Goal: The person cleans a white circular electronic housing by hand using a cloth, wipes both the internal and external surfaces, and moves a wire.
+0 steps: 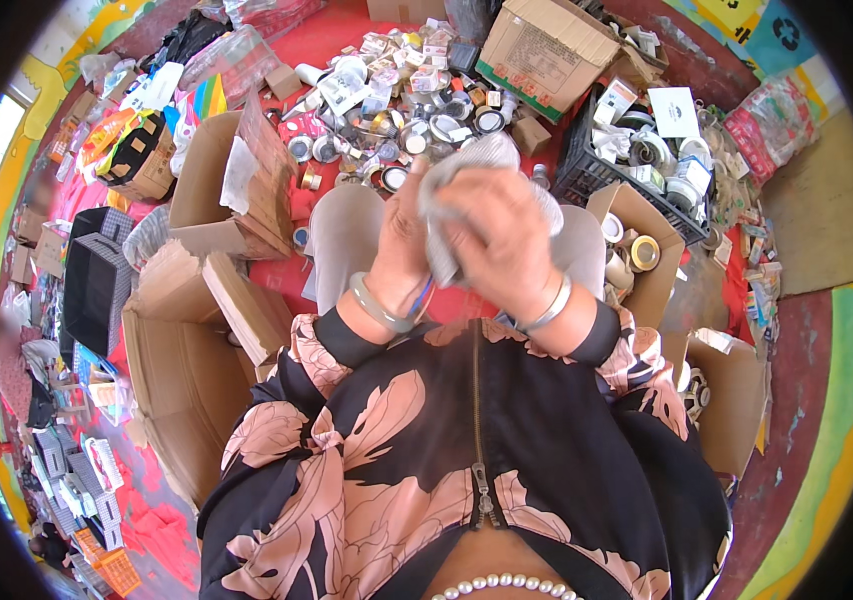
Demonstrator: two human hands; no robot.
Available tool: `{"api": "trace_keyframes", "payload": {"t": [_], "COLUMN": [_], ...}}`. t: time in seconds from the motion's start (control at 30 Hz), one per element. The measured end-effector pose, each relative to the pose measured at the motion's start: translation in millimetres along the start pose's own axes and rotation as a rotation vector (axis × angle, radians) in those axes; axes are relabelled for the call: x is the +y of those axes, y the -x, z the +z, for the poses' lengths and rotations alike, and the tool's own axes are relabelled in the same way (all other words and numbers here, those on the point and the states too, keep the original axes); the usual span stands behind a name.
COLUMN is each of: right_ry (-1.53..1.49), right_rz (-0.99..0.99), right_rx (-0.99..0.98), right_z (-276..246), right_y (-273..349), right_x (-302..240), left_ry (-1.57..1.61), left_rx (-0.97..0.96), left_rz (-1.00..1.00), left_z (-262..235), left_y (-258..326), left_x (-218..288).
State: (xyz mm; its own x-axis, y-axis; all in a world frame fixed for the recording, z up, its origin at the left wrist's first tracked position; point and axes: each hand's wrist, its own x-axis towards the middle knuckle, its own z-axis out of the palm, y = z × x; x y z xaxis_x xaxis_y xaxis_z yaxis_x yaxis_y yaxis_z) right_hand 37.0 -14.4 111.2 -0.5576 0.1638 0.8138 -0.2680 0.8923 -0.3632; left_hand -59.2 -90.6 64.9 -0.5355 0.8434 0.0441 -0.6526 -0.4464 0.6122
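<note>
A grey-white cloth (492, 153) is bunched up between my hands, above my lap. My right hand (509, 232) is wrapped over it, its fingers bent and smeared by motion. My left hand (399, 246) presses against the cloth from the other side with its thumb raised. Its other fingers, and whatever they hold, are hidden behind the cloth. Just beyond my knees lies a large heap of small round containers, lids and little boxes (387, 125).
Open cardboard boxes stand at my left (172, 375) and right (737, 400). Farther right, a black crate (575, 160) holds round items and packages. A printed carton (547, 55) sits behind the heap. Dark bins (97, 290) are at far left, with another person (12, 370) beyond them.
</note>
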Motion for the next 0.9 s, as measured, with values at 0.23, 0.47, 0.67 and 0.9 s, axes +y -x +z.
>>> {"api": "trace_keyframes", "payload": {"t": [0.23,0.47,0.67,0.9], "right_ry": [-0.052,0.269,0.119,0.122], "right_rz": [0.086,0.323,0.39,0.055], "right_rx": [-0.044,0.02,0.223,0.05], "right_z": [4,-21,-53,-7], "right_y": [5,12,-6,-21], "right_x": [8,76,55,21], "left_ry": [-0.155,0.077,-0.577,-0.004], "left_rx": [-0.074,0.059,-0.014,0.055], "left_rz": [0.02,0.092,0.346,0.097], "left_z": [-8,-31,-16,16], "left_y": [2,1,13,11], "left_x": [6,12,25,14]}}
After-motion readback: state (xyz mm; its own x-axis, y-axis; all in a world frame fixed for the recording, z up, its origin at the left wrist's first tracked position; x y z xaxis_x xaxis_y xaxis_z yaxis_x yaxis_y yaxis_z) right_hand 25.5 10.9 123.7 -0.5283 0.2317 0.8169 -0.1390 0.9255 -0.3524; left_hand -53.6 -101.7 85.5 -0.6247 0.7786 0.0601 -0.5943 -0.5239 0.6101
